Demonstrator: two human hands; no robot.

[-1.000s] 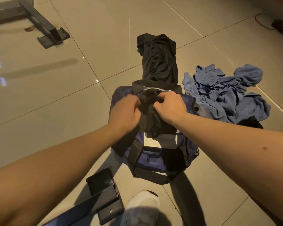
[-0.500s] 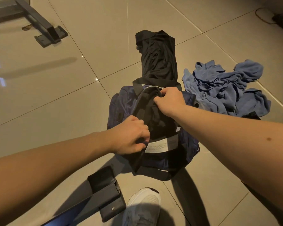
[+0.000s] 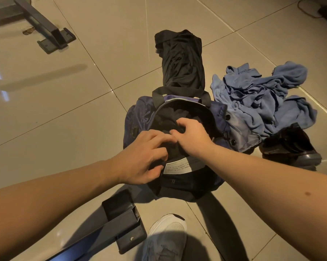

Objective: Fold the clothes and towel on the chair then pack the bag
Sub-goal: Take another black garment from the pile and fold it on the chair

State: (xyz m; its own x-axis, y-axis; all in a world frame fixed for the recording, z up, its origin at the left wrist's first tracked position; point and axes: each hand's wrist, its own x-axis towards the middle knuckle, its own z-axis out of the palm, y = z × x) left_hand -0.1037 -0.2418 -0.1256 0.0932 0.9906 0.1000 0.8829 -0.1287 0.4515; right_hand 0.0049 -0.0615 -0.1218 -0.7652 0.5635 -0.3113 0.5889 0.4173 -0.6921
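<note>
Bag [image 3: 138,117] of limp navy cloth lies open directly under the fingers, where the left hand [image 3: 142,157] and right hand [image 3: 193,136] both clutch the soft, light dark garment [image 3: 170,113] inside, probably best gathered by its bunched folds; the crumpled towel [image 3: 262,98] lies just to their right.

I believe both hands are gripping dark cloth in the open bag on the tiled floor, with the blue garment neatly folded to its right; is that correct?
Not quite: the blue garment lies crumpled, not folded. The head view confirms the rest: left hand and right hand grip dark cloth in the open bag on the tiled floor, garment to its right.
</note>
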